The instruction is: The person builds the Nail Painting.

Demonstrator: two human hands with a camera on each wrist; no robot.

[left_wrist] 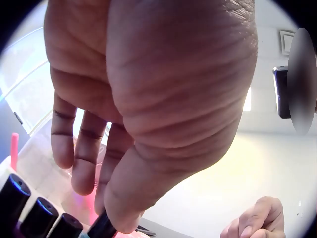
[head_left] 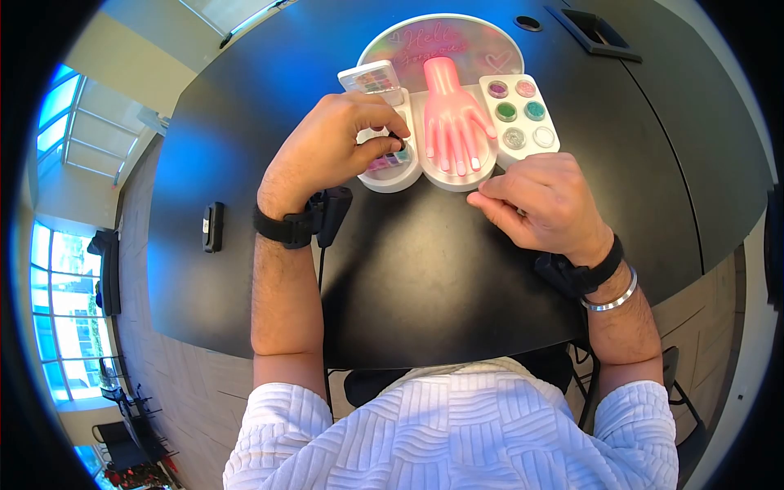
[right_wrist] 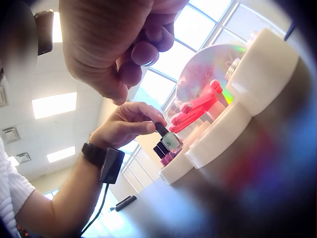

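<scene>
My left hand (head_left: 327, 147) reaches over the left lobe of a white manicure stand (head_left: 384, 183). Thumb and fingertips pinch the black cap of a nail polish bottle (right_wrist: 172, 142), whose pale greenish glass shows in the right wrist view. Several other black-capped bottles (left_wrist: 38, 216) stand in a row beside it. In the stand's middle lies a pink model hand (head_left: 447, 122) with its fingers toward me. My right hand (head_left: 543, 200) hovers by the front of the right lobe, fingers loosely curled with nothing in them.
Glitter pots (head_left: 506, 112) sit in the right lobe. A small lidded case (head_left: 371, 79) stands raised at back left, before the iridescent back panel (head_left: 482, 41). On the dark table (head_left: 392, 302), a black object (head_left: 212, 227) lies far left.
</scene>
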